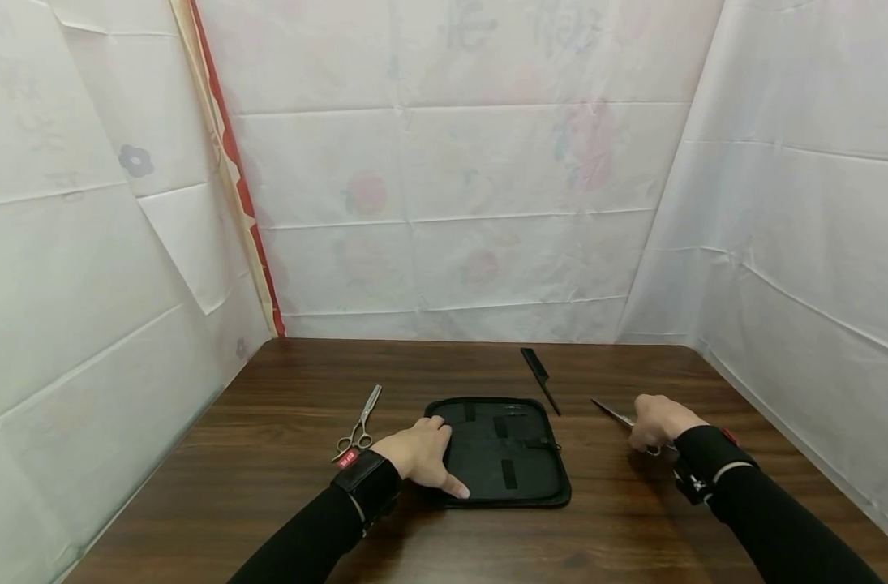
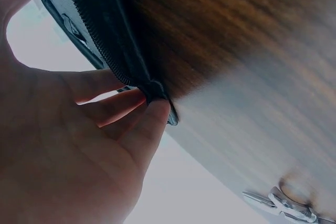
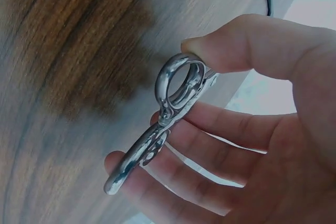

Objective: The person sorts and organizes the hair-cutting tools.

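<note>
- At the middle of the tabletop point(image 1: 283, 487) lies an open black case point(image 1: 516, 478); all places below are given relative to it.
- Left hand point(image 1: 422, 454): fingers spread flat on the case's left edge, apparently steadying it.
- Right hand point(image 1: 655, 422): just right of the case, thumb and fingers pinching the ring handles of silver scissors point(image 1: 619, 418), blades pointing away.
- Second scissors point(image 1: 359, 430): left of the case, untouched.
- Black comb point(image 1: 540, 377): behind the case's far right corner.

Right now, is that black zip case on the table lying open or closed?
Open. The black case lies spread flat on the table, its inner straps showing and none holding a tool. The left hand rests on its left edge.
</note>
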Action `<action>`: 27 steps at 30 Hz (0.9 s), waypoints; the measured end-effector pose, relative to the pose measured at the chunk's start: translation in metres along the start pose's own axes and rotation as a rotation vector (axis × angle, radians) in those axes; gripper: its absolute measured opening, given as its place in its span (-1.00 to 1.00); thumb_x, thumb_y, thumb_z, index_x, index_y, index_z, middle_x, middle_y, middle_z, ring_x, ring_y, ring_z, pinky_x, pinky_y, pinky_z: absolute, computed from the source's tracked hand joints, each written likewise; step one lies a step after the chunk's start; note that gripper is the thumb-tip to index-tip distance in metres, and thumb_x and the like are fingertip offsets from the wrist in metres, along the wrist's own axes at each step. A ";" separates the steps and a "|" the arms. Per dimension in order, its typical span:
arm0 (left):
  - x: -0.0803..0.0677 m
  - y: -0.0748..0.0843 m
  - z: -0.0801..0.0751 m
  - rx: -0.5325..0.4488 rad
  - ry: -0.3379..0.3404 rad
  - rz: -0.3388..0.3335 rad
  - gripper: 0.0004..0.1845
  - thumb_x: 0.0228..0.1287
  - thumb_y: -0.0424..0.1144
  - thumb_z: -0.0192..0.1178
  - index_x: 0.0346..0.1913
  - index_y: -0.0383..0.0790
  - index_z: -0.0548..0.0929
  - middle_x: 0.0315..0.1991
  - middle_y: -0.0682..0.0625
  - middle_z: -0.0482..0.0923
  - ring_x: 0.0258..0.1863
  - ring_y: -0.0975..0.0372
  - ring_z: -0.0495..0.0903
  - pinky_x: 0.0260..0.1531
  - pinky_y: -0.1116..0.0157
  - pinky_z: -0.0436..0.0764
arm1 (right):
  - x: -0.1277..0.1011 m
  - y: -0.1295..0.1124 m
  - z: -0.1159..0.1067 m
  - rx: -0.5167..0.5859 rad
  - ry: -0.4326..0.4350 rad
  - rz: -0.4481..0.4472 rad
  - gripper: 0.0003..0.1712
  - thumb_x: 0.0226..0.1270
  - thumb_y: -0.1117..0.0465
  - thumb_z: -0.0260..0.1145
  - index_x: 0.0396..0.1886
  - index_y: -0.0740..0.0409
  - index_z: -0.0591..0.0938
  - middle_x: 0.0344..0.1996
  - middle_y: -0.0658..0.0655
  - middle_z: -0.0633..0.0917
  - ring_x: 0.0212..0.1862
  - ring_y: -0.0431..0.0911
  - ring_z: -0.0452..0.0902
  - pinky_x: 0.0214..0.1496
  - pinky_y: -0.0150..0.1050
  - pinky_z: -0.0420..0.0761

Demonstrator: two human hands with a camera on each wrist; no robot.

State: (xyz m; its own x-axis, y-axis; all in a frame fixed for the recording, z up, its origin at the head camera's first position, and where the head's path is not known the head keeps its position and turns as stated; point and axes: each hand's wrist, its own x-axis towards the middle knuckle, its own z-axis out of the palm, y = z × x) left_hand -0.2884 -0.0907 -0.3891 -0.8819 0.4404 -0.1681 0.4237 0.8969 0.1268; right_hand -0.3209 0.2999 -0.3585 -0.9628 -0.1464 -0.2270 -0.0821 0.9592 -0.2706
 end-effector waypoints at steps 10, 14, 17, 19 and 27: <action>0.000 0.000 -0.001 -0.007 -0.012 0.008 0.11 0.01 0.40 0.43 0.44 -0.36 0.40 0.43 -0.16 0.31 0.47 -0.02 0.25 0.34 0.04 0.40 | -0.003 -0.009 -0.003 -0.065 0.030 -0.017 -0.86 0.04 0.42 0.31 -0.44 0.21 0.51 -0.64 0.10 0.57 -0.59 -0.10 0.39 -0.50 -0.23 0.32; 0.000 0.000 -0.001 -0.005 -0.014 0.007 0.10 0.01 0.39 0.43 0.43 -0.36 0.40 0.43 -0.16 0.32 0.47 -0.02 0.25 0.34 0.04 0.40 | -0.004 -0.012 -0.004 -0.066 0.045 -0.032 -0.85 0.05 0.42 0.29 -0.41 0.21 0.49 -0.60 0.11 0.55 -0.57 -0.08 0.36 -0.49 -0.21 0.30; 0.000 0.001 -0.001 -0.010 -0.017 0.005 0.10 0.01 0.39 0.44 0.43 -0.36 0.41 0.43 -0.16 0.32 0.47 -0.02 0.25 0.34 0.04 0.41 | -0.003 -0.014 -0.004 -0.078 0.070 -0.050 -0.85 0.04 0.40 0.30 -0.40 0.22 0.49 -0.55 0.11 0.54 -0.52 -0.05 0.37 -0.47 -0.20 0.31; 0.000 0.001 -0.002 -0.012 -0.020 0.007 0.10 0.01 0.39 0.44 0.43 -0.36 0.41 0.43 -0.16 0.32 0.47 -0.02 0.26 0.34 0.04 0.41 | -0.003 -0.016 -0.005 -0.084 0.079 -0.063 -0.85 0.05 0.38 0.31 -0.39 0.23 0.50 -0.51 0.11 0.54 -0.49 -0.04 0.39 -0.45 -0.19 0.34; -0.001 0.000 -0.003 -0.028 -0.036 -0.004 0.10 0.02 0.38 0.44 0.46 -0.33 0.38 0.47 -0.16 0.27 0.49 -0.01 0.22 0.36 0.03 0.38 | 0.000 -0.021 -0.007 -0.003 0.035 -0.113 -0.84 0.15 0.38 0.34 -0.26 0.31 0.58 -0.50 0.08 0.54 -0.52 -0.10 0.38 -0.47 -0.23 0.36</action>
State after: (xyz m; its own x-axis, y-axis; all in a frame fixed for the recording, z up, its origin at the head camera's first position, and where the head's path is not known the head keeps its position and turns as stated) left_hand -0.2884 -0.0910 -0.3858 -0.8755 0.4380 -0.2041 0.4134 0.8976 0.1531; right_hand -0.3208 0.2812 -0.3465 -0.9558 -0.2453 -0.1622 -0.1916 0.9378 -0.2895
